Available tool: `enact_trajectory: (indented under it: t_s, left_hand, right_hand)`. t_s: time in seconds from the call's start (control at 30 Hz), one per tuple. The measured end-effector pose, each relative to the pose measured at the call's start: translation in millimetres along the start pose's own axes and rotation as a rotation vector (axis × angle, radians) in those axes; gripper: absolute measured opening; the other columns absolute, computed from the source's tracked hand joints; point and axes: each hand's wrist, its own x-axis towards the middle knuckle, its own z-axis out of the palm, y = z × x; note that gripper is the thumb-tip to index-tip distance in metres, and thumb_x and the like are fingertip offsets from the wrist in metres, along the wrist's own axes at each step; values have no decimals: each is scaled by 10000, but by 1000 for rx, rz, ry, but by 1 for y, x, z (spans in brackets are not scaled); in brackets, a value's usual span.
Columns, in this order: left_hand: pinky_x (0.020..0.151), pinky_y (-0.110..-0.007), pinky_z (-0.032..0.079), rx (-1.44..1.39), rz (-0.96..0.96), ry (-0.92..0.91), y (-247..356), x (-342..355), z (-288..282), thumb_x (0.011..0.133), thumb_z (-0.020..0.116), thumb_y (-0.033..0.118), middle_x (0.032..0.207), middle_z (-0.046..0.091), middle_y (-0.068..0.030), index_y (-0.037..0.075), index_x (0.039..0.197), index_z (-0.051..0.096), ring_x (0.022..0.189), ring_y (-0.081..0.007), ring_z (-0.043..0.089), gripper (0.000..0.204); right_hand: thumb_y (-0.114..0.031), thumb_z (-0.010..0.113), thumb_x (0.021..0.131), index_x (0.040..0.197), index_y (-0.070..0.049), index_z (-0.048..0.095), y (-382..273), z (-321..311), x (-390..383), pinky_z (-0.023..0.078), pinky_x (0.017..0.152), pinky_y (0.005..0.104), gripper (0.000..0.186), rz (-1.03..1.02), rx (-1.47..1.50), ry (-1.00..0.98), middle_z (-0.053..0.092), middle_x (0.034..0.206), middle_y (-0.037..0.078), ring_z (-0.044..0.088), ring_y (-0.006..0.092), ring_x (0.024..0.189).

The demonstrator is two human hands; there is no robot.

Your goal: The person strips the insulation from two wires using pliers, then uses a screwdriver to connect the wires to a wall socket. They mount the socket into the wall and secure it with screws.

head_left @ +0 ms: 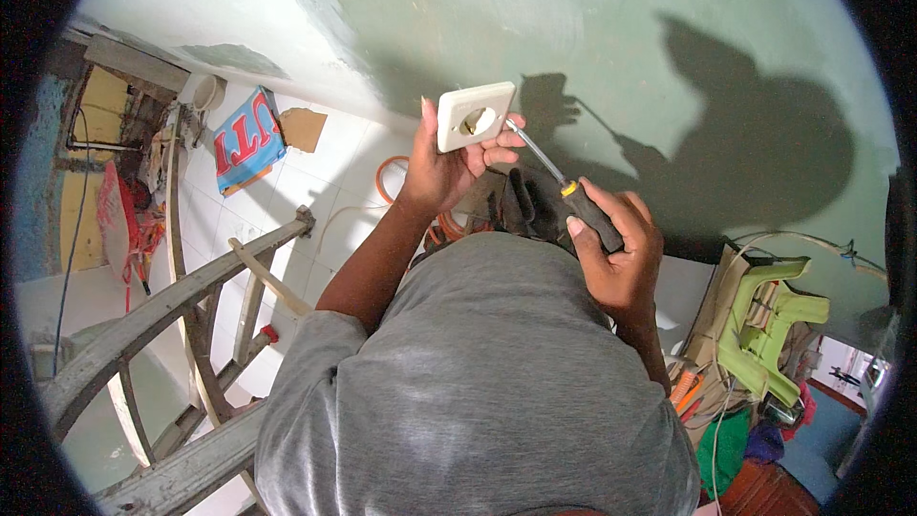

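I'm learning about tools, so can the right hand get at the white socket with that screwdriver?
Probably yes: the right hand holds the screwdriver with its tip close beside the white socket, which the left hand holds; the front looks uncovered.

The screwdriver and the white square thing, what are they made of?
Screwdriver: the shaft looks like shiny metal, because it is silvery and catches light. Its dark handle looks dull, so plastic or rubber, I can't tell. White socket plate: probably hard plastic, since it's smooth and evenly pale.

The shirt (pixel 487 363) is heathered grey with short sleeves (pixel 310 363).
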Motion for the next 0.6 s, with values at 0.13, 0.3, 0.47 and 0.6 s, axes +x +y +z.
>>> enact_trajectory:
  t_s: [0.13, 0.3, 0.47, 0.6]
  left_hand:
    - [931, -441, 591, -137, -12, -7, -4, 2, 2, 1019, 208, 751, 1310, 601, -293, -21, 1529, 383, 1081, -344, 688, 942]
    - [941, -425, 590, -70, -27, 26, -3, -1, 9, 1026, 234, 737, 1303, 605, -281, -32, 1529, 378, 1102, -342, 676, 931]
    - [960, -400, 579, 106, -5, 41, -4, -6, 14, 1024, 250, 739, 1317, 603, -257, -39, 1529, 377, 1132, -312, 655, 936]
    - [971, -395, 573, 105, 0, 29, -5, -9, 11, 1020, 263, 744, 1316, 607, -243, -40, 1529, 378, 1140, -300, 649, 941]
  right_hand:
    - [-103, 760, 869, 1245, -18, 694, 0, 6, -1, 523, 777, 399, 391, -6, 62, -50, 663, 939, 161, 663, 312, 848]
    - [-127, 755, 889, 1245, -7, 689, -6, 11, -2, 520, 781, 409, 381, -28, 70, -101, 660, 939, 165, 657, 317, 852]
    - [-137, 753, 896, 1243, -5, 689, -6, 16, -5, 515, 774, 411, 377, -45, 56, -96, 659, 947, 172, 658, 319, 855]
    - [-140, 738, 911, 1240, 6, 683, -9, 16, -7, 513, 781, 407, 364, -27, 52, -121, 661, 944, 177, 661, 324, 859]
